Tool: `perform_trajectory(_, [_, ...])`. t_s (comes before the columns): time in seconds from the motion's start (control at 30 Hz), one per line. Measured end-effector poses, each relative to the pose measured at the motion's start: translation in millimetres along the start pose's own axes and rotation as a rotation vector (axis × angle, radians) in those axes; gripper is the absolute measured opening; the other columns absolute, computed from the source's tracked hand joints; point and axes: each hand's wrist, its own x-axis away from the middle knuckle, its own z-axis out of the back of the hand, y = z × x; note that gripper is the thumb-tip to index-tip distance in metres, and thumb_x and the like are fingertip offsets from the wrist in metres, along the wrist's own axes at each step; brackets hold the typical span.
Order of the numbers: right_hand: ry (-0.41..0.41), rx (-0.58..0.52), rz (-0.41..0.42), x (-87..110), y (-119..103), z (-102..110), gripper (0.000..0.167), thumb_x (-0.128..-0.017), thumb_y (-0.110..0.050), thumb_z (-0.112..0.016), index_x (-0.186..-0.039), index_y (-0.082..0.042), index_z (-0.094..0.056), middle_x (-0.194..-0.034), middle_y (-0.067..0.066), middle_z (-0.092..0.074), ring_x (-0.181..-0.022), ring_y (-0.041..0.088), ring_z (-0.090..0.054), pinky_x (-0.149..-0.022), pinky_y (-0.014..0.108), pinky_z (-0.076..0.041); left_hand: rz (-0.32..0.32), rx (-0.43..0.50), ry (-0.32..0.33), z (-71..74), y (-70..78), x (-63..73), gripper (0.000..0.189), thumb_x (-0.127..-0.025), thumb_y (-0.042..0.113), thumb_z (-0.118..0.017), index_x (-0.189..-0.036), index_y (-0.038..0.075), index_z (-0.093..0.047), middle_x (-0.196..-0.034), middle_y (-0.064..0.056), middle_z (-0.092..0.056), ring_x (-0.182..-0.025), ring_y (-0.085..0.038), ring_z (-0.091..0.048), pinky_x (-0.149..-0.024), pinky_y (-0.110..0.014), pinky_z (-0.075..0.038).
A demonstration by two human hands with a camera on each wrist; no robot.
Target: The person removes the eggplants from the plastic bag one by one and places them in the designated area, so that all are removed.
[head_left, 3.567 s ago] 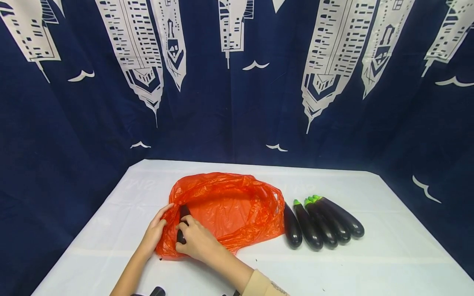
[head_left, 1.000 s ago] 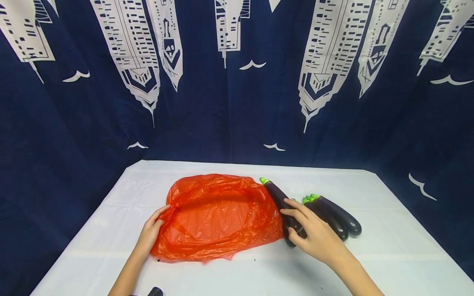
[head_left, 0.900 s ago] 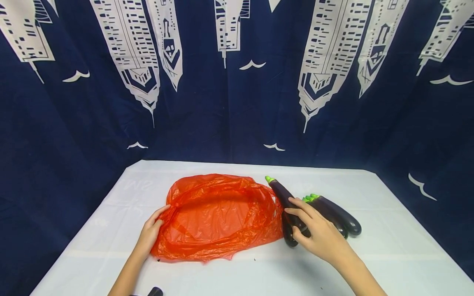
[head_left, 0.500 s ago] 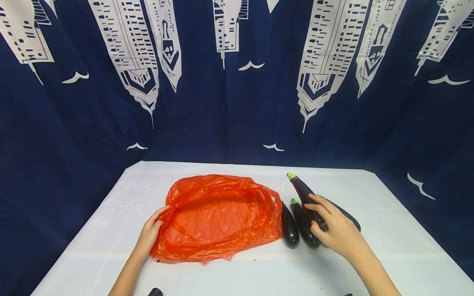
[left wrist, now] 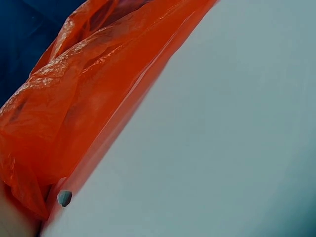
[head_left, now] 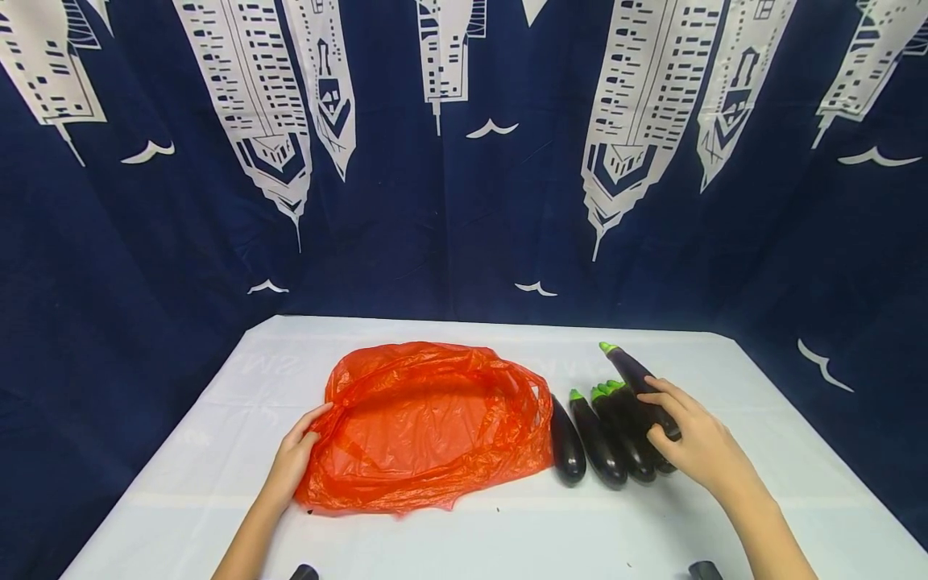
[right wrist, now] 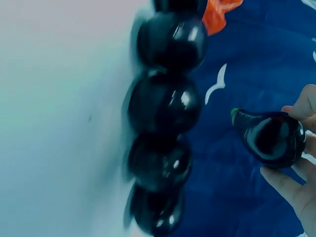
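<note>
My right hand (head_left: 699,443) holds a dark purple eggplant (head_left: 631,372) by its thick end, its green stem tip pointing up and left. In the right wrist view the fingers and thumb grip this eggplant (right wrist: 269,138) apart from the row. Below it, several more eggplants (head_left: 598,443) lie side by side on the white table (head_left: 464,540); the held one partly hides those at the right. A crumpled red plastic bag (head_left: 428,427) lies with its mouth open at the left. My left hand (head_left: 293,455) holds the bag's left edge between thumb and fingers.
The leftmost eggplant (head_left: 568,443) lies against the bag's right side. Behind the table hangs a navy curtain (head_left: 449,234) printed with white buildings and birds. A small dark bit (head_left: 310,511) lies by the bag's lower left corner.
Earlier my right hand was inside the bag, gripping an eggplant. In the last second it carries an eggplant rightward, from the bag's right edge over the row. My left hand stays at the bag.
</note>
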Motion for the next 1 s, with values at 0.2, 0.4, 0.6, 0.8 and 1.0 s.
perform_trajectory(0.2, [-0.036,0.015,-0.028,-0.7,23.9,0.9,0.037,-0.076,-0.011,-0.059,-0.113,-0.009,-0.057,-0.134,0.014,-0.045,-0.115,0.044,-0.045,-0.086,0.061,-0.038,-0.013,0.01,-0.001,-0.1,0.4,0.4,0.047,-0.091,0.004,-0.03,-0.136,0.013,-0.04,-0.145,-0.008,-0.033,-0.107,0.012,-0.035,-0.087,-0.007,-0.031])
perform_trajectory(0.4, [-0.078,0.032,-0.048,0.8,49.1,-0.9,0.037,-0.076,-0.012,-0.057,-0.112,-0.009,-0.057,-0.133,0.015,-0.046,-0.116,0.045,-0.044,-0.088,0.062,-0.036,-0.013,0.015,-0.002,0.1,-0.2,0.5,0.047,-0.091,0.003,-0.03,-0.136,0.013,-0.04,-0.145,-0.008,-0.033,-0.104,0.015,-0.036,-0.085,-0.006,-0.032])
perform_trajectory(0.6, [-0.108,0.031,-0.051,3.7,70.5,-5.1,0.037,-0.077,-0.013,-0.057,-0.113,-0.009,-0.057,-0.133,0.017,-0.045,-0.115,0.047,-0.043,-0.087,0.062,-0.035,-0.007,0.016,-0.003,0.4,-1.3,0.4,0.047,-0.091,0.004,-0.03,-0.136,0.013,-0.04,-0.145,-0.008,-0.033,-0.104,0.015,-0.036,-0.085,-0.005,-0.032])
perform_trajectory(0.8, [-0.132,0.011,-0.091,6.1,82.8,-7.8,0.035,-0.076,-0.013,-0.057,-0.111,-0.008,-0.058,-0.131,0.019,-0.046,-0.115,0.048,-0.041,-0.089,0.062,-0.033,-0.007,0.015,-0.004,0.1,-1.2,0.2,0.047,-0.092,0.003,-0.03,-0.136,0.013,-0.04,-0.145,-0.009,-0.032,-0.125,-0.013,-0.033,-0.103,-0.031,-0.03])
perform_trajectory(1.0, [-0.129,-0.01,-0.122,5.2,92.7,-7.5,0.034,-0.076,-0.013,-0.057,-0.109,-0.006,-0.059,-0.13,0.021,-0.047,-0.115,0.049,-0.041,-0.09,0.064,-0.032,-0.014,0.009,-0.002,-0.1,-0.8,-0.6,0.046,-0.092,0.003,-0.03,-0.136,0.013,-0.04,-0.145,-0.008,-0.033,-0.127,-0.018,-0.03,-0.104,-0.033,-0.027])
